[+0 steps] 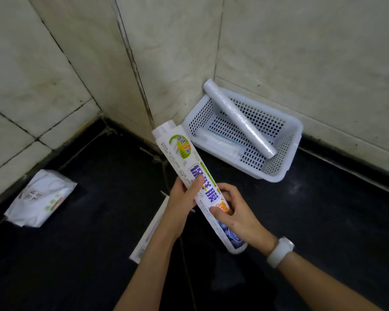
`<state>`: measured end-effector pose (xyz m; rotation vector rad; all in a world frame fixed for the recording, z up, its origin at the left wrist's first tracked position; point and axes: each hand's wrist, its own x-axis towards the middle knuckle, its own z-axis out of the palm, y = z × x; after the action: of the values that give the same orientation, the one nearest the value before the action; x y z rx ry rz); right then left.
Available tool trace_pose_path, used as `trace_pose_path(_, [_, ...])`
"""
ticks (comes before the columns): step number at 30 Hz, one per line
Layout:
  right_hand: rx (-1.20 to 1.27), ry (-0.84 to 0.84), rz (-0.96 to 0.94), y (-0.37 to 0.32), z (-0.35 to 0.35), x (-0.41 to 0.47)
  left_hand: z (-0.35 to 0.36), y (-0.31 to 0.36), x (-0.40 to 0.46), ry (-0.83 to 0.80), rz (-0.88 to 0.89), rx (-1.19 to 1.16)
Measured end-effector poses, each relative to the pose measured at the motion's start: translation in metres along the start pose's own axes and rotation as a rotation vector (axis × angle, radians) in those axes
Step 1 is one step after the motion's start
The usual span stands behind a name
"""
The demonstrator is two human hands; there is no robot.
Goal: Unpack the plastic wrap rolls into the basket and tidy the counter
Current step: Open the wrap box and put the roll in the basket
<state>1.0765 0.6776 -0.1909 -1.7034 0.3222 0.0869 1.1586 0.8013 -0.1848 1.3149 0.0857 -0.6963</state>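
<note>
Two hands (184, 198) hide box (198, 187) print (partly).

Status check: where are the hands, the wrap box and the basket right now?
Left hand and right hand both gripping the wrap box, held above the counter. One bare roll leaning in the basket. Flat carton and a packet on the counter.

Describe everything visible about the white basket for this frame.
The white basket looks like plastic, rectangular, with perforated walls and floor and a solid rim. It sits on the dark counter in the corner against the tiled wall. A bare plastic wrap roll leans diagonally in it, its top end over the far rim, its low end inside. A flatter whitish item lies on the floor inside. Neither hand touches it.
</note>
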Motion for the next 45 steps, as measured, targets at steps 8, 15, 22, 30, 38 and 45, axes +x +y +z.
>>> trace_pose_path(8, [0.275, 0.16, 0.221, -0.007, -0.001, -0.011, 0.002, -0.008, -0.005, -0.007, -0.178, -0.125])
trace_pose_path(15, [0.266, 0.256, 0.244, -0.013, -0.008, -0.009, 0.009, -0.012, -0.008, -0.028, -0.229, -0.318])
trace_pose_path(22, [0.049, 0.53, 0.011, -0.018, -0.052, -0.003, -0.02, -0.011, -0.011, 0.181, -0.316, -0.334])
trace_pose_path(30, [-0.366, 0.093, 0.126, 0.018, -0.019, -0.001, -0.044, 0.01, -0.02, 0.151, -0.1, -0.126])
trace_pose_path(38, [-0.125, -0.097, 0.045, -0.02, -0.006, 0.009, 0.003, 0.036, -0.014, -0.142, -0.019, -0.182])
trace_pose_path(45, [-0.262, 0.312, -0.161, -0.051, -0.068, 0.043, 0.043, 0.057, 0.03, -0.15, 0.152, 0.264])
